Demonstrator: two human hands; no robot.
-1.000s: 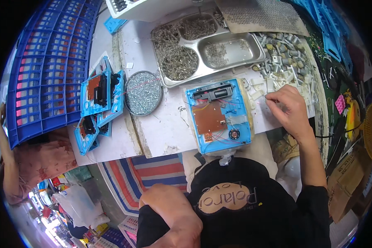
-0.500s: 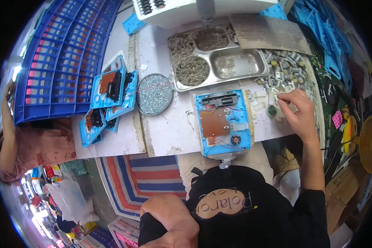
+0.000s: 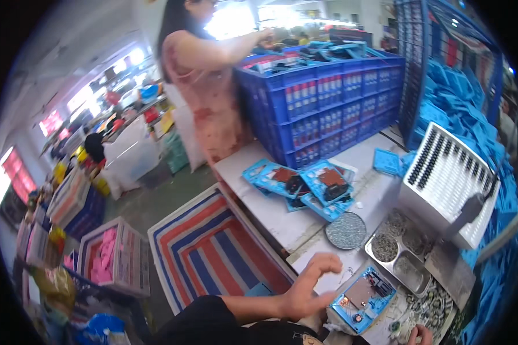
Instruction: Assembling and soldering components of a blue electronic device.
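Note:
My left hand (image 3: 308, 287) is open, thumb apart from curved fingers, with nothing in it. It hovers just left of a blue plastic housing (image 3: 344, 313) that holds a brown circuit board (image 3: 360, 292), thin wires and a small round speaker (image 3: 358, 318). My right hand (image 3: 422, 335) is partly cut off by the lower edge. Its fingers look curled together beside a heap of small metal motors (image 3: 429, 307); what they hold, if anything, is hidden. A round dish of small silvery screws (image 3: 346, 230) lies beyond the housing, beside a steel compartment tray (image 3: 404, 287).
Several blue housings with boards (image 3: 328, 183) are stacked at the table's far side. Behind them a person (image 3: 204, 86) reaches over blue crates (image 3: 334, 115). A white rack of black parts (image 3: 449, 178) stands at right. A striped-lined box (image 3: 161, 236) sits left of the table.
My view has swung left and up, bringing the person and the room into sight. My left hand has moved from near my body to the housing; my right hand stays by the motors.

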